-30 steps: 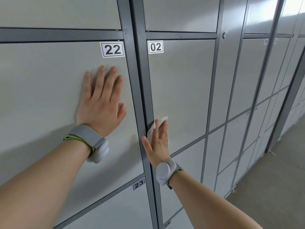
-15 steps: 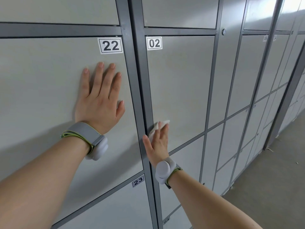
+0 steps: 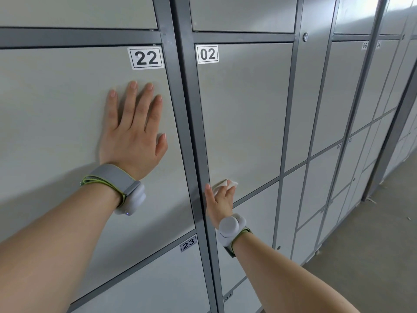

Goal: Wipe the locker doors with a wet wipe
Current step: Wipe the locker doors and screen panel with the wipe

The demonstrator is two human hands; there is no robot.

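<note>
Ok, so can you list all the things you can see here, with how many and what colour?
locker doors: many, light grey, covering the wall; door 22 left, door 02 beside it
frame bars: dark grey, between the doors
number labels: four readable (22, 02, 23, 04), white with black digits; others farther right too small to read
keyhole: one, silvery, narrow panel right of door 02
wet wipe: one, white, lower left corner of door 02
floor: grey, lower right
wristbands: two, grey with green edging, one per wrist
left hand: flat on door 22
right hand: presses the wet wipe on door 02
</note>
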